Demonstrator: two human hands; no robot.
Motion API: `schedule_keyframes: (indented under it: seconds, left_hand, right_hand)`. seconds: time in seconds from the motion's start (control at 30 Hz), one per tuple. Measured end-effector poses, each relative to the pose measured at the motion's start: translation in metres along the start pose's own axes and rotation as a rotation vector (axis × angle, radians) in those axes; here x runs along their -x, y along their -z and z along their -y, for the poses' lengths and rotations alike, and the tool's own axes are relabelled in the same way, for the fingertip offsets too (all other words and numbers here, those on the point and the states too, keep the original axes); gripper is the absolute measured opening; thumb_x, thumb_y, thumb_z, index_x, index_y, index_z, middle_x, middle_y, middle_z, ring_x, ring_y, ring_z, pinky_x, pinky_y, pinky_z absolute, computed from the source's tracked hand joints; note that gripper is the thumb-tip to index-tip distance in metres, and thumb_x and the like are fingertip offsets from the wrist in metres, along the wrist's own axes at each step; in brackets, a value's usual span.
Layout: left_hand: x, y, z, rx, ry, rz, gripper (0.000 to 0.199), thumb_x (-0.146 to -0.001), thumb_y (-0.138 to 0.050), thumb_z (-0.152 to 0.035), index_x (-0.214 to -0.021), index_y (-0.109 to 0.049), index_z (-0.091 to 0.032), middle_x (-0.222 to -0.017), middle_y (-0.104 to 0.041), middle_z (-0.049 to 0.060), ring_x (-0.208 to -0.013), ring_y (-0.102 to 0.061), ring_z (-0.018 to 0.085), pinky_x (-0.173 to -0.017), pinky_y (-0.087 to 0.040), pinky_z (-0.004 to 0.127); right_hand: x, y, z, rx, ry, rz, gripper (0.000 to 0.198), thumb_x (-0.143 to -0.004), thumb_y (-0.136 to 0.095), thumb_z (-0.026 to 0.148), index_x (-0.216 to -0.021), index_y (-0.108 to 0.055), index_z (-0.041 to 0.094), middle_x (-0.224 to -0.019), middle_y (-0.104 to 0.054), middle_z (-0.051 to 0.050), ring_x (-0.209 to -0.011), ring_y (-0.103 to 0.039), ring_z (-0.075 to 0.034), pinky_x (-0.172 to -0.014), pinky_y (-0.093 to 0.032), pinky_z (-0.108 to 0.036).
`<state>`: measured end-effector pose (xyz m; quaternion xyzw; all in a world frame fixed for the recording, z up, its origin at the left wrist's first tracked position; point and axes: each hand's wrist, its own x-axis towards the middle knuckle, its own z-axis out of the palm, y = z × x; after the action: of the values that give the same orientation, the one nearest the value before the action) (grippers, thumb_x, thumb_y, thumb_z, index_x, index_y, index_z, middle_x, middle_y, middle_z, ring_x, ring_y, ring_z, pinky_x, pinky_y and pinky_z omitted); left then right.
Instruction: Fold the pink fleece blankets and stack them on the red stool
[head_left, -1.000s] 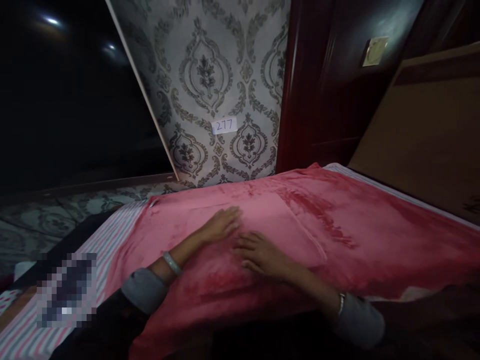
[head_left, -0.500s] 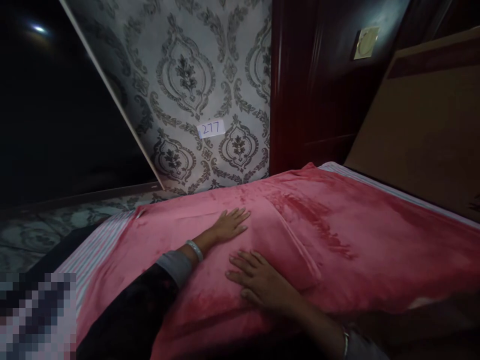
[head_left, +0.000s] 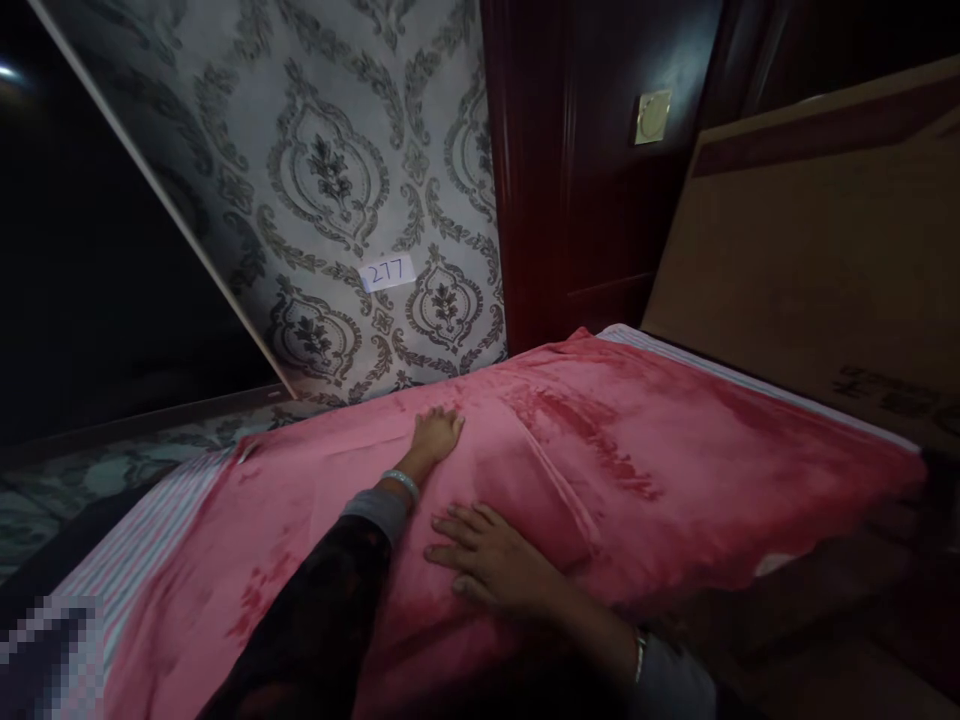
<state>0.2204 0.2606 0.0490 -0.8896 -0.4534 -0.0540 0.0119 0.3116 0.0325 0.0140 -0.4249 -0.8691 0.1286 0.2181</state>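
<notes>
1. Leafy wallpaper (head_left: 330,170) covers the back wall, and a paper slip (head_left: 387,272) on it says 277. Brown cardboard (head_left: 810,240) leans over on the right.
2. From far off, I look through the head camera at a fuzzy pink-red blanket (head_left: 720,440). It lies on top of a striped sheet (head_left: 161,510), which peeks out at the left and along the far right edge.
3. A flat pink folded piece (head_left: 502,465) sits in the middle of the blanket, under and between the two hands. I can't tell if it is part of the blanket or its own cloth.
4. The left hand (head_left: 439,435) is down on the far part. Its fingers look a bit bent, and I can't tell if they pinch the cloth.
5. The right hand (head_left: 491,560) is nearer, with fingers spread wide, holding nothing.
6. I think this step is smoothing the cloth flat.
7. Next, I'd say, calls for soft, even strokes that don't bunch it up.
</notes>
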Motion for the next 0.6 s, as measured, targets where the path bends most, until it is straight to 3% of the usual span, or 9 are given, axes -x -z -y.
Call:
schedule_keyframes:
  seconds: [0.1, 0.2, 0.3, 0.37, 0.47, 0.6]
  left_hand:
    - [0.014, 0.017, -0.009, 0.0, -0.112, -0.052, 0.051, -0.101, -0.031, -0.038, -0.142, -0.052, -0.016, -0.154, -0.046, 0.016, -0.147, -0.035, 0.028, -0.12, -0.023, 0.054]
    - [0.034, 0.023, -0.022, 0.068, -0.412, -0.005, 0.052, -0.102, -0.029, -0.043, -0.143, -0.052, -0.019, -0.156, -0.044, 0.012, -0.148, -0.034, 0.022, -0.122, -0.025, 0.045]
    - [0.049, 0.015, -0.035, 0.098, -0.663, 0.127, 0.058, -0.101, -0.031, -0.053, -0.151, -0.042, -0.026, -0.162, -0.034, 0.01, -0.152, -0.025, 0.026, -0.123, -0.018, 0.054]
    - [0.05, 0.005, -0.041, 0.078, -0.69, 0.174, 0.063, -0.1, -0.032, -0.057, -0.156, -0.031, -0.027, -0.164, -0.026, 0.011, -0.153, -0.018, 0.028, -0.122, -0.011, 0.062]
    - [0.035, -0.009, -0.047, 0.046, -0.628, 0.148, 0.069, -0.1, -0.033, -0.058, -0.158, -0.024, -0.022, -0.166, -0.019, 0.015, -0.154, -0.012, 0.029, -0.121, -0.006, 0.064]
    - [0.003, -0.02, -0.056, 0.054, -0.52, 0.138, 0.075, -0.097, -0.034, -0.063, -0.157, -0.027, -0.019, -0.165, -0.021, 0.018, -0.154, -0.012, 0.031, -0.121, -0.014, 0.061]
  right_hand:
    - [0.005, 0.018, 0.0, -0.045, -0.015, -0.04, 0.05, -0.103, -0.044, 0.05, -0.149, -0.047, 0.029, -0.158, -0.039, -0.004, -0.147, -0.03, -0.022, -0.122, -0.022, -0.046]
    - [0.015, 0.033, -0.008, 0.009, -0.093, -0.12, 0.046, -0.103, -0.046, 0.045, -0.144, -0.054, 0.025, -0.151, -0.049, -0.008, -0.142, -0.037, -0.025, -0.12, -0.025, -0.047]
    - [0.027, 0.031, -0.023, 0.104, -0.142, -0.108, 0.05, -0.1, -0.053, 0.045, -0.146, -0.052, 0.026, -0.149, -0.05, -0.01, -0.142, -0.036, -0.03, -0.119, -0.025, -0.054]
    - [0.034, 0.023, -0.03, 0.138, -0.156, -0.08, 0.054, -0.099, -0.055, 0.046, -0.149, -0.048, 0.028, -0.153, -0.046, -0.009, -0.145, -0.032, -0.03, -0.12, -0.022, -0.055]
    - [0.039, 0.012, -0.035, 0.135, -0.184, -0.074, 0.054, -0.101, -0.051, 0.047, -0.152, -0.043, 0.032, -0.16, -0.036, -0.006, -0.149, -0.025, -0.027, -0.122, -0.018, -0.052]
    - [0.04, 0.01, -0.036, 0.104, -0.191, -0.067, 0.054, -0.101, -0.051, 0.045, -0.152, -0.042, 0.033, -0.161, -0.034, -0.005, -0.15, -0.023, -0.026, -0.123, -0.018, -0.051]
